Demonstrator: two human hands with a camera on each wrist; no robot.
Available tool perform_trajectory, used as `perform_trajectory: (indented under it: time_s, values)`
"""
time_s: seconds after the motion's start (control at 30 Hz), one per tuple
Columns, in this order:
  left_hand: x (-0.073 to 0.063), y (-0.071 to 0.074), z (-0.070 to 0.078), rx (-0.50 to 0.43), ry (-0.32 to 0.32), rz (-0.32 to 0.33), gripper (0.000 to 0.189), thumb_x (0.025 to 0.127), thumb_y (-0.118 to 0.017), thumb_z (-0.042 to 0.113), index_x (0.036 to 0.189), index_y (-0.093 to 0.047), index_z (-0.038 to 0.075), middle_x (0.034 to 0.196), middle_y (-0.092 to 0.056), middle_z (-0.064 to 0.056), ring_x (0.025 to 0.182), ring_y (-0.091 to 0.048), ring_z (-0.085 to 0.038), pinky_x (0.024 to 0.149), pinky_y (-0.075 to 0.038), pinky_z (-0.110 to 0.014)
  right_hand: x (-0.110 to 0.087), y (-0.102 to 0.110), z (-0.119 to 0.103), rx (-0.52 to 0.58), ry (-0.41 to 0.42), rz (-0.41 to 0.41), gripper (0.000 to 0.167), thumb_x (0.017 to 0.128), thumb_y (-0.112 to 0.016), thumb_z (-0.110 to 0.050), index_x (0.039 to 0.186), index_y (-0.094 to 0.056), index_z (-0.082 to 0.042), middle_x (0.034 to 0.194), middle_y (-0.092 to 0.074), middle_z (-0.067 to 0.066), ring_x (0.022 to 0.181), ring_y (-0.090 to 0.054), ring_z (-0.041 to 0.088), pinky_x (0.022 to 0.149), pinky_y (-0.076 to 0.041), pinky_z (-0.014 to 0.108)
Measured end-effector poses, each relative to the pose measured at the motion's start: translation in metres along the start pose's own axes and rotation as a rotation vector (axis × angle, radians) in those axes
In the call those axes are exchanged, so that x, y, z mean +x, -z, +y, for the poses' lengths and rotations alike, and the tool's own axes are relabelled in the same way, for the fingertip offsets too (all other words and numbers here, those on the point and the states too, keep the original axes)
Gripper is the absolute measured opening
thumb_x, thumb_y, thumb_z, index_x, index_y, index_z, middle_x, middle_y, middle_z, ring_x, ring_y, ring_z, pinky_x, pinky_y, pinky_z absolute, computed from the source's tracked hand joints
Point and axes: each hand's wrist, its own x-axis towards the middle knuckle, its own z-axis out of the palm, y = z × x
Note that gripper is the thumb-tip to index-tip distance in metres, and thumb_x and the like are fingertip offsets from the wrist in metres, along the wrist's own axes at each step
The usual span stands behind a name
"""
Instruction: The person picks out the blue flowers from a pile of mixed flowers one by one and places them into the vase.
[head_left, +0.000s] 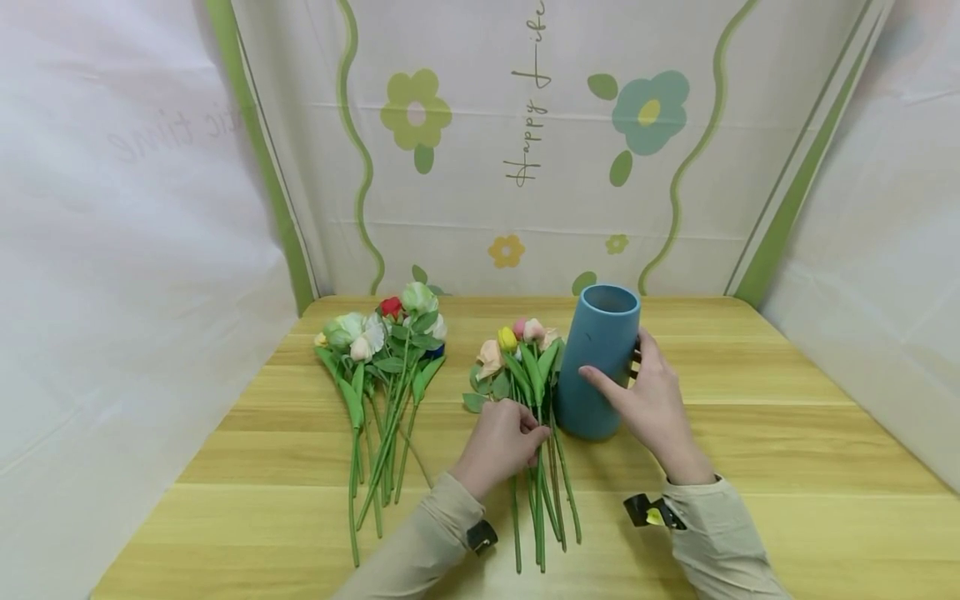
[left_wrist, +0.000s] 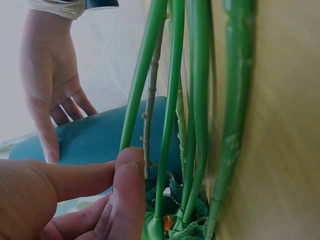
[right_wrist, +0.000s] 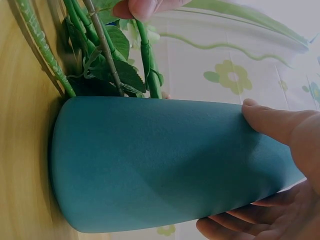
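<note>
A tall blue vase stands on the table with its round mouth uppermost. My right hand holds it from the right, thumb across the front and fingers round the far side. In the right wrist view the thumb lies on one side of the vase and the fingers on the other. Left of the vase lies a bunch of artificial flowers in pink, yellow and peach. My left hand is over their stems and pinches one green stem between thumb and fingertips.
A second bunch of artificial flowers, white, pale green and red, lies to the left with stems toward me. The wooden table has a printed cloth hanging behind it and pale cloth on both sides.
</note>
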Motion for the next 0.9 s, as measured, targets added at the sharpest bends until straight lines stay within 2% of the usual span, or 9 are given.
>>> perform_trajectory:
  time_s: [0.23,0.47,0.7,0.9]
  values:
    - [-0.0002,0.0001,-0.0005,0.002,0.01,0.006,0.014,0.093,-0.068,0.008,0.086,-0.074,-0.003,0.052,-0.058,0.006,0.043,-0.056,-0.007,0.041,-0.044,-0.024,-0.0017,0.0013,-0.0023,0.0,-0.012,-0.011,0.098,0.086,-0.075,-0.046,0.151,-0.022,0.004,0.139,-0.042,0.031,0.123,-0.047,0.049,0.088,-0.046,0.062]
    - [-0.0009,-0.0005,0.0002,-0.013,0.031,0.007,0.013,0.094,-0.067,0.008,0.095,-0.071,-0.005,0.061,-0.063,0.0,0.047,-0.058,-0.007,0.045,-0.047,-0.023,-0.0021,0.0015,-0.0034,-0.003,-0.018,-0.015,0.098,0.086,-0.074,-0.047,0.151,-0.022,0.003,0.14,-0.042,0.031,0.123,-0.047,0.048,0.087,-0.046,0.062]
    - [-0.0004,-0.0005,0.0001,0.013,0.029,0.02,0.013,0.093,-0.068,0.008,0.096,-0.072,-0.004,0.058,-0.059,0.005,0.047,-0.057,-0.006,0.046,-0.047,-0.023,-0.0014,0.0013,-0.0033,-0.007,-0.017,-0.014,0.098,0.086,-0.074,-0.048,0.151,-0.022,0.003,0.14,-0.042,0.031,0.123,-0.047,0.048,0.088,-0.046,0.062]
    - [0.0,0.0,0.0001,0.018,0.021,0.029,0.013,0.093,-0.068,0.007,0.097,-0.071,-0.005,0.059,-0.061,0.003,0.047,-0.057,-0.005,0.046,-0.048,-0.022,-0.0017,0.0014,-0.0037,-0.01,-0.022,-0.011,0.098,0.085,-0.074,-0.048,0.151,-0.022,0.003,0.14,-0.042,0.031,0.123,-0.047,0.048,0.088,-0.046,0.062]
